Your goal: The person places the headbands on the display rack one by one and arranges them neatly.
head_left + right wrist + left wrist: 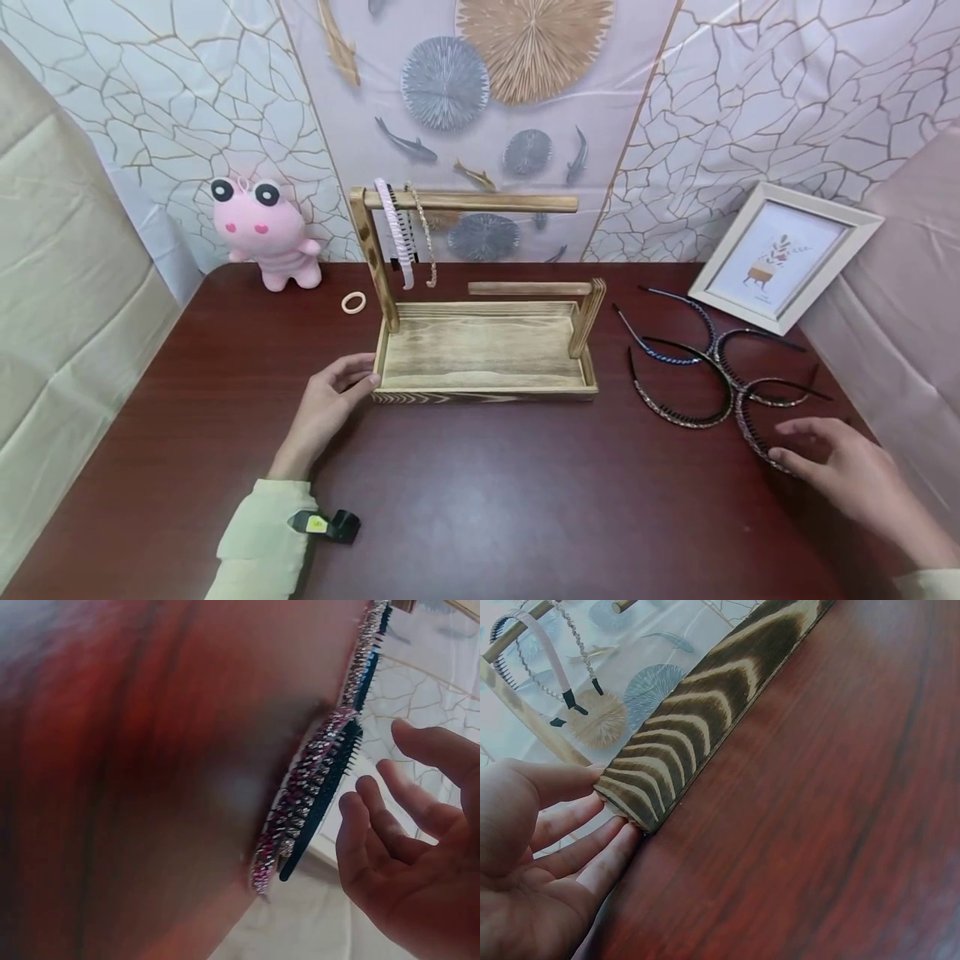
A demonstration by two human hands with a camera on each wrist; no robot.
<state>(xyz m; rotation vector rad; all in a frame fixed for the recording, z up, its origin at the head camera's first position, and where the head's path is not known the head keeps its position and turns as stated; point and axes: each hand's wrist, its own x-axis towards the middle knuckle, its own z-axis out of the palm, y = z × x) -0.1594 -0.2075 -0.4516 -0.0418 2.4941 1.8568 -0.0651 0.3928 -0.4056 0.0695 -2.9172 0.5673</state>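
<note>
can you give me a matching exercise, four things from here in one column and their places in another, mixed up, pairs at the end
Things
1. pale headband
2. pink plush toy
3. picture frame
4. small ring

Places
A. at the back left of the table
B. on the tabletop, just left of the wooden stand
C. hanging from the stand's upper bar
D. at the back right of the table

Pairs: 1-C, 2-A, 3-D, 4-B

Head: above, facing forward-down over tabletop (480,500)
Left wrist: low, close to wooden rack (682,742)
Right wrist: low, close to glittery headbands (304,787)
Rack shared by: head, left wrist
</note>
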